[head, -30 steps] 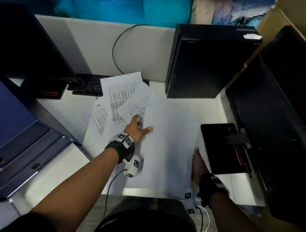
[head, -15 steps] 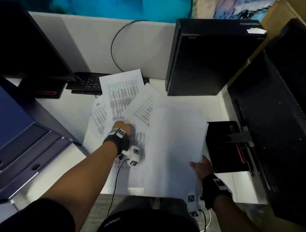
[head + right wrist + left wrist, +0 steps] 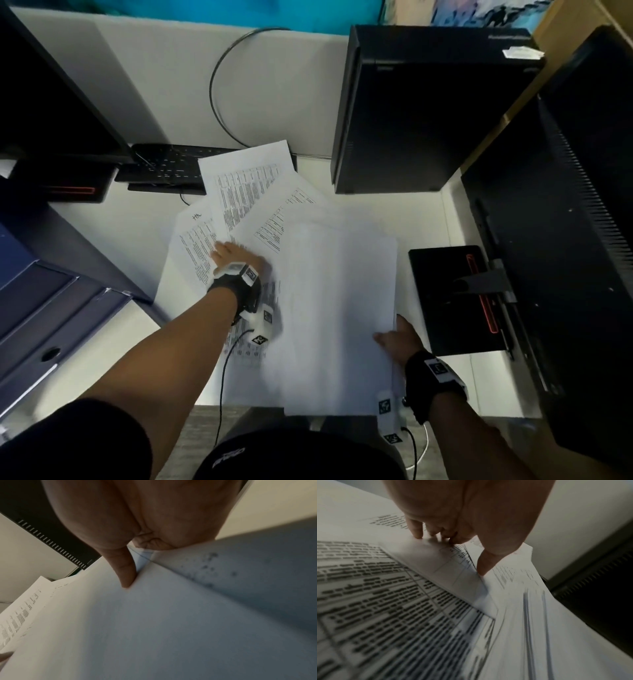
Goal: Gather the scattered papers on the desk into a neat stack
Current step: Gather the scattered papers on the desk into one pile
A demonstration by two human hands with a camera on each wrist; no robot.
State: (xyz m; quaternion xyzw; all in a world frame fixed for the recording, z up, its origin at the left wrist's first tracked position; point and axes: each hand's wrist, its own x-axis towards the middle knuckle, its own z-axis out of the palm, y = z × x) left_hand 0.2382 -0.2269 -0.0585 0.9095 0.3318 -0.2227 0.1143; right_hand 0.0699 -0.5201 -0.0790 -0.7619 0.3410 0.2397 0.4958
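Several white papers lie fanned on the white desk (image 3: 113, 233). Printed sheets (image 3: 246, 185) spread at the back left, and a large blank sheet (image 3: 335, 308) lies on top at the front right. My left hand (image 3: 233, 255) is on the left printed sheets. In the left wrist view my left hand (image 3: 452, 551) has curled fingers (image 3: 418, 532) and thumb (image 3: 482, 566) pinching the raised edge of a printed sheet (image 3: 436, 563). My right hand (image 3: 394, 339) grips the blank sheets' right edge. Its thumb (image 3: 126, 573) is on top of the blank sheet (image 3: 120, 628), with the fingers underneath.
A black keyboard (image 3: 171, 168) lies behind the papers, partly under one sheet. A black computer tower (image 3: 411, 109) stands at the back right. A monitor base (image 3: 452, 301) and monitor (image 3: 582, 240) flank the right. Blue drawers (image 3: 51, 308) sit at the left.
My left hand has slid left from the middle printed sheet to the left sheets, and its spread fingers have curled. My right hand has stayed at the blank sheets' right edge.
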